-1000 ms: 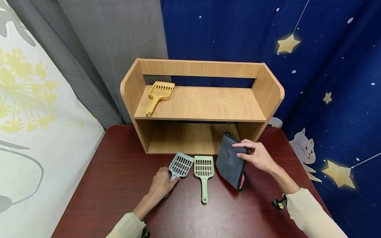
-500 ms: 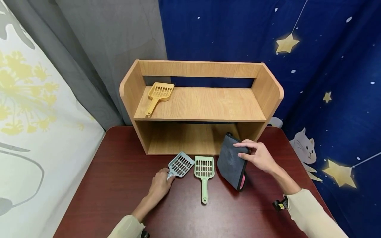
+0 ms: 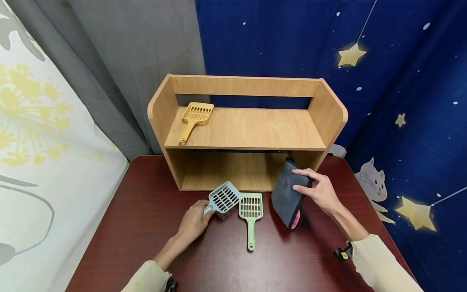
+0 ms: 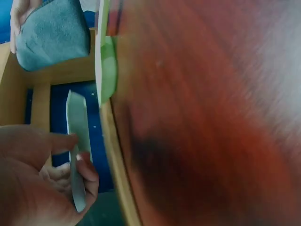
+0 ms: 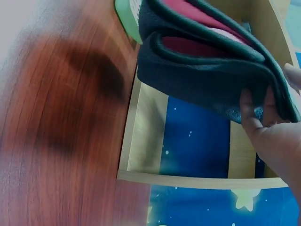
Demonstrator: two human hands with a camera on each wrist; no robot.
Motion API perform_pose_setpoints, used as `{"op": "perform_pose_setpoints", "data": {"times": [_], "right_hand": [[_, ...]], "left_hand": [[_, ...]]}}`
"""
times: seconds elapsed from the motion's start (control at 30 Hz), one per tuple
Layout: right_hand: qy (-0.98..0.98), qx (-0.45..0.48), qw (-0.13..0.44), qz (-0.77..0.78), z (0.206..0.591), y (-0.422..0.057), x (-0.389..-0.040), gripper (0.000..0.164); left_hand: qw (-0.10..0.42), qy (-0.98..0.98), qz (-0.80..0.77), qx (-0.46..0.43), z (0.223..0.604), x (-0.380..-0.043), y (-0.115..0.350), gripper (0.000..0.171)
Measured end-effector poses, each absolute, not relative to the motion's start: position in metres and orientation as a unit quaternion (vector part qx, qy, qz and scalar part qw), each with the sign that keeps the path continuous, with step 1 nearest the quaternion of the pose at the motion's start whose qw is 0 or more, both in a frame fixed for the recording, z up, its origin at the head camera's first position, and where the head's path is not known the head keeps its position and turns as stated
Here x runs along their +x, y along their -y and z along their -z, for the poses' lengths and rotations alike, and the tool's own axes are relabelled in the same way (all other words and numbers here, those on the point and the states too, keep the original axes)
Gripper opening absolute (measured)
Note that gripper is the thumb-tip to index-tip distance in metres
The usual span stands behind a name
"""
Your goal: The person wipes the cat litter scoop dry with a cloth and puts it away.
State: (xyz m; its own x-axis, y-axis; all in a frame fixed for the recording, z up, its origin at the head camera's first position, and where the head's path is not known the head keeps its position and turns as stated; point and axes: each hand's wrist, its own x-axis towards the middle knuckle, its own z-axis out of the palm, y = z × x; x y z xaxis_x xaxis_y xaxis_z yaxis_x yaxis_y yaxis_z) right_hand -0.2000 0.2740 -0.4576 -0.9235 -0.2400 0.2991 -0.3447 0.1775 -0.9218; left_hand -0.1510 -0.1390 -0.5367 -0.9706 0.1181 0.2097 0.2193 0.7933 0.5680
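My left hand [image 3: 195, 221] grips the handle of a light blue litter scoop [image 3: 225, 197], its slotted head raised off the table with a shadow beneath. In the left wrist view that scoop [image 4: 79, 117] shows edge-on between thumb and fingers. My right hand [image 3: 321, 190] pinches a folded dark grey cloth [image 3: 290, 190] with black edging by its upper right edge. Pink layers of the cloth [image 5: 197, 80] show between its folds in the right wrist view. Between the two hands a green litter scoop [image 3: 250, 219] lies on the table, handle toward me.
A two-level wooden shelf [image 3: 248, 129] stands at the back of the dark red table [image 3: 146, 227]. On its upper board, at the left, lies a yellow litter scoop [image 3: 197, 115]. Grey and blue curtains [image 3: 273, 40] hang behind.
My left hand has closed round the blue scoop's handle and lifted it, its head now overlapping the green scoop's corner. My right hand has shifted the cloth slightly right and tilted it.
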Motion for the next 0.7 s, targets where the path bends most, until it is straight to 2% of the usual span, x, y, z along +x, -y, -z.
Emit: {"op": "perform_pose_setpoints", "data": {"times": [0.2, 0.43, 0.7], "right_hand": [[0.778, 0.196, 0.054, -0.595, 0.456, -0.271, -0.202, 0.048], [0.813, 0.244, 0.08, -0.522, 0.448, -0.263, -0.205, 0.038], [0.824, 0.284, 0.049, -0.488, 0.437, -0.249, -0.21, 0.033]], "left_hand": [[0.073, 0.938, 0.291, -0.175, 0.517, -0.157, 0.134, 0.027], [0.069, 0.914, 0.282, -0.284, 0.489, -0.163, 0.123, 0.028], [0.06, 0.879, 0.276, -0.384, 0.465, -0.172, 0.11, 0.029]]}}
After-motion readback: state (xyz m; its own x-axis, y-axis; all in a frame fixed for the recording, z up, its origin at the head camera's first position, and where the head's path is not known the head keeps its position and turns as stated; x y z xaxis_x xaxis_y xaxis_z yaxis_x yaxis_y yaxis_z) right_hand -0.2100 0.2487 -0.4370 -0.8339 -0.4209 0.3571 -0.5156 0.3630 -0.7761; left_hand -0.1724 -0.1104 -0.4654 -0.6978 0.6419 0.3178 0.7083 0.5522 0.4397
